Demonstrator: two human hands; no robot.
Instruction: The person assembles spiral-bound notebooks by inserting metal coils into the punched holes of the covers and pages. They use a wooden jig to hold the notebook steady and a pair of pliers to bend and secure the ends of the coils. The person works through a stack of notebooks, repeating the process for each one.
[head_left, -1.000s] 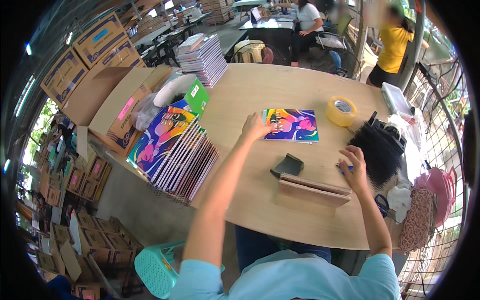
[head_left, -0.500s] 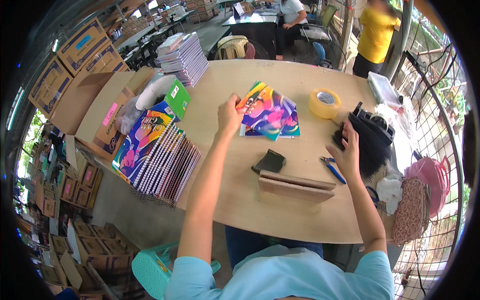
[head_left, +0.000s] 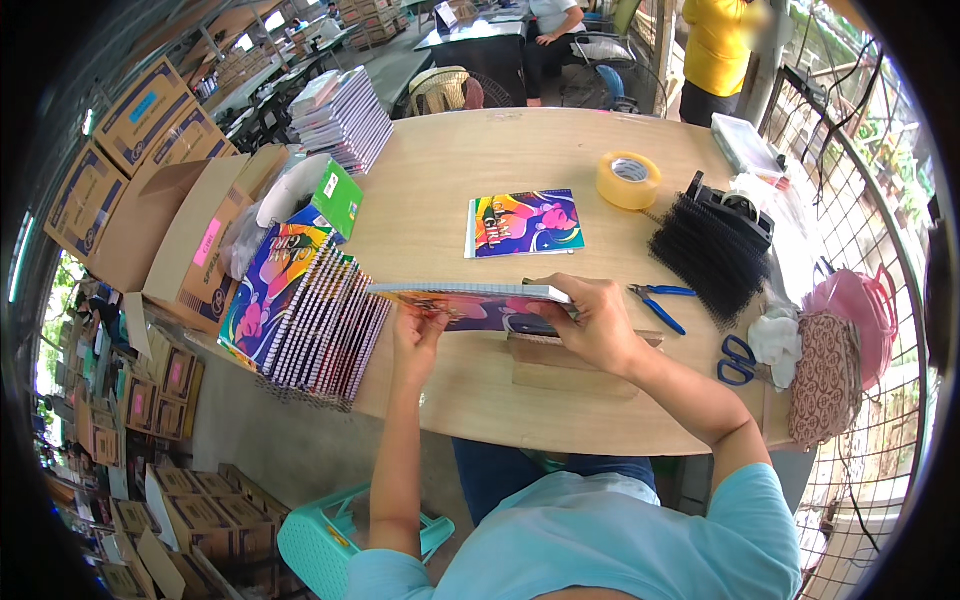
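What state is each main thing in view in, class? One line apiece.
Held notebook, raised, page edges up
Left hand, gripping held notebook
Right hand, gripping held notebook
Other notebook, closed, lying cover up
Pliers, handles spread
Scissors, lying down, blades unclear
Tape roll, lying flat
Large box, flaps open

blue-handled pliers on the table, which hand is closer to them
Right. The right hand, gripping one end of the notebook, is just left of the pliers; the left hand, at the notebook's other end, is much farther left.
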